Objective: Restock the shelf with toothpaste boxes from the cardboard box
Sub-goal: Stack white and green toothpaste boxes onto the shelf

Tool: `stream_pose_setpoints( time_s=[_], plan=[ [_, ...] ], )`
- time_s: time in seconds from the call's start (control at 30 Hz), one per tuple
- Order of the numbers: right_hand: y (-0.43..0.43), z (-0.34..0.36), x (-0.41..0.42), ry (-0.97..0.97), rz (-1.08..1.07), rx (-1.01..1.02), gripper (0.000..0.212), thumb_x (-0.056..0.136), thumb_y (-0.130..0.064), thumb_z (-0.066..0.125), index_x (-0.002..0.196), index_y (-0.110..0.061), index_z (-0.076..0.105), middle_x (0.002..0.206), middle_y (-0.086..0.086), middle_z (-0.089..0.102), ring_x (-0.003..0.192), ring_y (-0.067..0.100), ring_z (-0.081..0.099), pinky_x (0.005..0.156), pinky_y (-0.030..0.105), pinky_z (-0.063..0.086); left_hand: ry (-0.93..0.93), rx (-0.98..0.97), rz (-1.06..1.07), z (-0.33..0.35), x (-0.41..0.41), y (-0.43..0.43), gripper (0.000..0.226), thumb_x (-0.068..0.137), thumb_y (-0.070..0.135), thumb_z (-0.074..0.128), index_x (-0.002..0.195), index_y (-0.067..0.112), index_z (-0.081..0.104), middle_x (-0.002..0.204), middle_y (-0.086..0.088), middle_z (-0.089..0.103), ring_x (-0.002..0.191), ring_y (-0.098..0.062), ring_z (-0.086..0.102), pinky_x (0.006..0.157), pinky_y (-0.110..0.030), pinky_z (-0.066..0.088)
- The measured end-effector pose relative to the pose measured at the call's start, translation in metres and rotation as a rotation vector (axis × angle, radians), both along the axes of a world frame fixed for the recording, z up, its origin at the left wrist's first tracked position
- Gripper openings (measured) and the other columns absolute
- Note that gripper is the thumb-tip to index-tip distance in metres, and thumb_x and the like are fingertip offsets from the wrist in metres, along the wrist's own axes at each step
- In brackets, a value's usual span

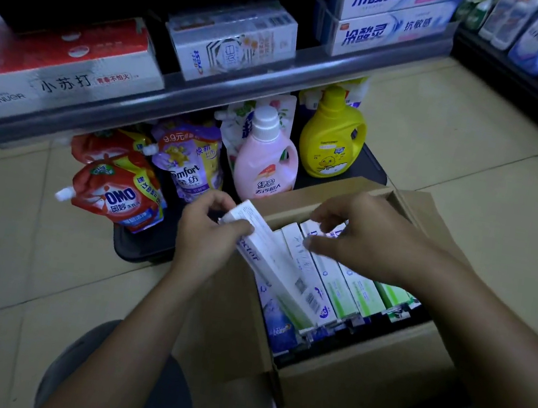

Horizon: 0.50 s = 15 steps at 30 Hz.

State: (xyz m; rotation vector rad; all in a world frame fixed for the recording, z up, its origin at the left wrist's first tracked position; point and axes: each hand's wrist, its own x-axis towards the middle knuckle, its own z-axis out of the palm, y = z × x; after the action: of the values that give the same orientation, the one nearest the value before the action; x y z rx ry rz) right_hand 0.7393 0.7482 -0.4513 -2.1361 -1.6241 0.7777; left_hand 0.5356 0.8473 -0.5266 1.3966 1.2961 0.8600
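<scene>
The toothpaste box sits tilted, half out of the cardboard box. The left hand grips its upper end, fingers wrapped round it. It looks light and stiff but crushable (thin card, smooth sides), so a hold across the narrow faces near one end suits it. Its side reads "…octor". The right hand appears to pinch the top of the next box, one of a row packed side by side. On the shelf above are a Crest box, 冷酸灵 抗敏感 boxes and a 小苏打 box. Below are an OMO pouch and a Comfort pouch.
</scene>
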Motion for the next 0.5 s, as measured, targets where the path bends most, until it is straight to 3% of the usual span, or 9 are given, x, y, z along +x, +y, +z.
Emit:
stream_pose_setpoints(
  time_s=[0.13, 0.2, 0.27, 0.37, 0.4, 0.47, 0.5],
  plan=[
    [-0.008, 0.003, -0.006, 0.138, 0.213, -0.073, 0.078, 0.066, -0.056, 0.088, 0.133, -0.048, 0.051, 0.115, -0.042, 0.049, 0.097, -0.032, 0.043, 0.071, -0.004, 0.035, -0.201, -0.227, 0.121, 0.015, 0.006, 0.025, 0.024, 0.074, 0.007, 0.072, 0.073, 0.026, 0.057, 0.077, -0.001, 0.062, 0.075, -0.025, 0.067, 0.06, -0.038, 0.063],
    [-0.009, 0.005, -0.01, 0.097, 0.243, -0.015, 0.087, 0.062, -0.048, 0.094, 0.136, -0.044, 0.048, 0.124, -0.032, 0.046, 0.107, -0.02, 0.046, 0.081, 0.004, 0.039, -0.219, -0.338, 0.157, 0.02, 0.012, 0.036, 0.019, 0.081, 0.007, 0.069, 0.08, 0.021, 0.057, 0.071, -0.001, 0.064, 0.066, -0.021, 0.064, 0.052, -0.028, 0.058],
    [-0.007, 0.007, -0.011, -0.001, 0.202, 0.123, 0.073, 0.066, -0.033, 0.094, 0.128, -0.034, 0.054, 0.124, -0.015, 0.052, 0.107, -0.001, 0.053, 0.082, 0.016, 0.044, -0.232, -0.443, 0.161, 0.018, 0.019, 0.043, 0.013, 0.083, 0.01, 0.068, 0.092, 0.018, 0.063, 0.064, 0.001, 0.068, 0.058, -0.016, 0.064, 0.047, -0.021, 0.052],
    [-0.006, 0.012, -0.001, -0.03, 0.013, 0.364, 0.035, 0.076, -0.029, 0.086, 0.104, -0.026, 0.066, 0.084, -0.011, 0.064, 0.078, -0.002, 0.061, 0.06, 0.01, 0.042, -0.249, -0.53, 0.103, 0.008, 0.029, 0.044, 0.011, 0.092, 0.024, 0.067, 0.095, 0.013, 0.066, 0.061, 0.001, 0.071, 0.043, -0.012, 0.06, 0.04, -0.017, 0.046],
    [-0.006, 0.012, 0.006, 0.016, -0.064, 0.384, 0.032, 0.076, -0.033, 0.086, 0.1, -0.024, 0.068, 0.077, -0.007, 0.065, 0.071, 0.001, 0.062, 0.058, 0.014, 0.046, -0.248, -0.528, 0.098, 0.002, 0.032, 0.042, 0.017, 0.096, 0.029, 0.062, 0.092, 0.013, 0.065, 0.06, 0.0, 0.07, 0.04, -0.011, 0.057, 0.039, -0.018, 0.045],
    [-0.005, 0.012, 0.021, 0.153, -0.192, 0.349, 0.036, 0.073, -0.035, 0.088, 0.094, -0.013, 0.068, 0.077, 0.01, 0.069, 0.071, 0.025, 0.067, 0.065, 0.042, 0.057, -0.186, -0.457, 0.096, -0.014, 0.036, 0.038, 0.022, 0.1, 0.029, 0.052, 0.088, 0.013, 0.061, 0.066, -0.004, 0.07, 0.04, -0.014, 0.056, 0.039, -0.02, 0.045],
    [-0.004, 0.013, 0.028, 0.22, -0.235, 0.326, 0.037, 0.072, -0.031, 0.09, 0.09, -0.008, 0.068, 0.078, 0.016, 0.07, 0.07, 0.035, 0.068, 0.066, 0.05, 0.058, -0.097, -0.377, 0.071, -0.025, 0.038, 0.035, 0.019, 0.099, 0.025, 0.05, 0.088, 0.014, 0.06, 0.074, -0.006, 0.069, 0.044, -0.017, 0.059, 0.042, -0.023, 0.046]
  ],
)
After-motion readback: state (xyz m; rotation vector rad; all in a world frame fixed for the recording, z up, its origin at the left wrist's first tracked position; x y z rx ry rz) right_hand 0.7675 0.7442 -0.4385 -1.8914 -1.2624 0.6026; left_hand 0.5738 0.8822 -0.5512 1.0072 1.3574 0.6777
